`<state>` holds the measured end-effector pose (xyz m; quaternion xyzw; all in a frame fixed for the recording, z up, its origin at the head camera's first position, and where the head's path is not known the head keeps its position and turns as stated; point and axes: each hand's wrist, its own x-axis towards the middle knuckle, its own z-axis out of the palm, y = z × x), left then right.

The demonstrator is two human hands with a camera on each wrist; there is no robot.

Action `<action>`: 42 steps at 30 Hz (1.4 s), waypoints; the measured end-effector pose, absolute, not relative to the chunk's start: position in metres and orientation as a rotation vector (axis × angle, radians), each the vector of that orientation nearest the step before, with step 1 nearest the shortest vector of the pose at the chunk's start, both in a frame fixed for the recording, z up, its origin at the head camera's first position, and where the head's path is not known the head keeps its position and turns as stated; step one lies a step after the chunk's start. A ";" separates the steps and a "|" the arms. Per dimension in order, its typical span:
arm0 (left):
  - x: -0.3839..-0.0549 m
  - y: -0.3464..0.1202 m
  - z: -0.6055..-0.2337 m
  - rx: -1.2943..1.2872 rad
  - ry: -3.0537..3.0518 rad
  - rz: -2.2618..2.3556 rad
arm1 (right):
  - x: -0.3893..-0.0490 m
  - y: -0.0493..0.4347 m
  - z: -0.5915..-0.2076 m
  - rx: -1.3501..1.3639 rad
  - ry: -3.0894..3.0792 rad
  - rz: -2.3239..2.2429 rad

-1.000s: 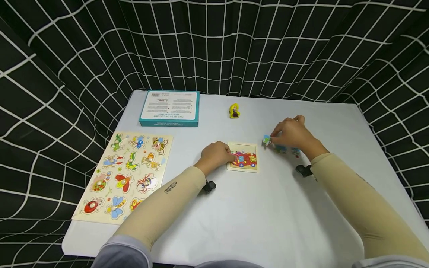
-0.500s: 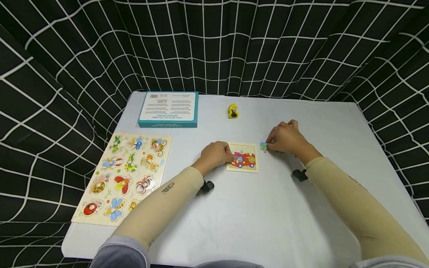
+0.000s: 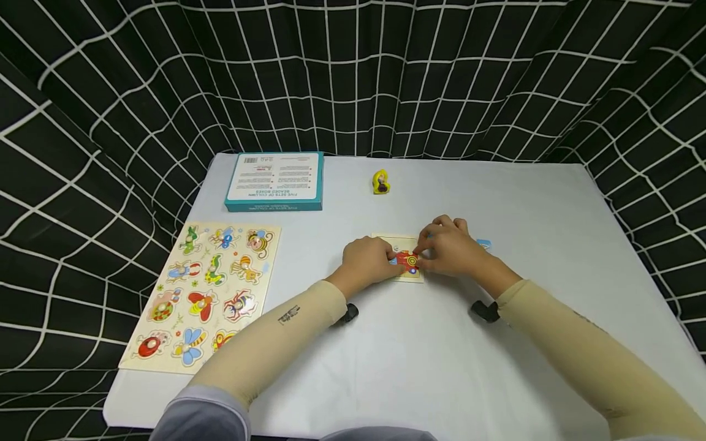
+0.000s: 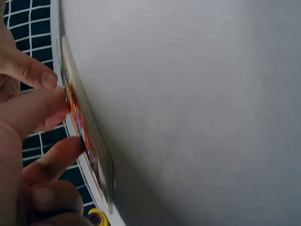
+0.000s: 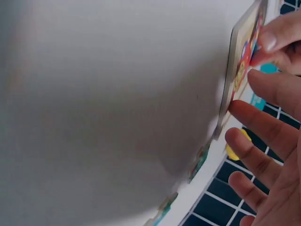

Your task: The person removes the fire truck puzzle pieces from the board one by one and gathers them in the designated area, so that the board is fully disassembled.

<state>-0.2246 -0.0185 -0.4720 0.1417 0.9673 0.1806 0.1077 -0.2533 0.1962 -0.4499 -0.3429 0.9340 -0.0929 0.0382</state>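
A small square jigsaw puzzle with a red car picture lies in its wooden tray. My left hand reaches over its left part, thumb and index finger gripping at the picture and covering the car's front. My right hand is at the tray's right edge, with thumb and index fingertips right at the picture. Its other fingers spread loosely in the right wrist view, and no loose piece shows in them. A blue piece lies beyond the right hand; the right wrist view shows another green-blue piece.
At left lies a wooden insect peg puzzle. Behind it sits a teal-edged box. A small yellow toy stands at the back middle of the white table. Dark grid-patterned curtains surround the far side.
My right hand has left the blue-green pieces and moved left to the car puzzle. My left hand has shifted right, from the tray's left edge further over the picture.
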 end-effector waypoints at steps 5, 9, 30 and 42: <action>-0.224 -0.010 -0.473 0.409 2.887 0.431 | -0.249 0.194 -0.452 -1.047 2.886 -0.256; -0.224 -0.006 -0.471 0.389 2.882 0.409 | -0.252 0.194 -0.454 -1.027 2.884 -0.303; -0.216 -0.006 -0.476 0.379 2.868 0.430 | -0.250 0.185 -0.458 -0.982 2.899 -0.380; -0.217 -0.005 -0.473 0.418 2.896 0.470 | -0.245 0.188 -0.449 -0.894 2.874 -0.522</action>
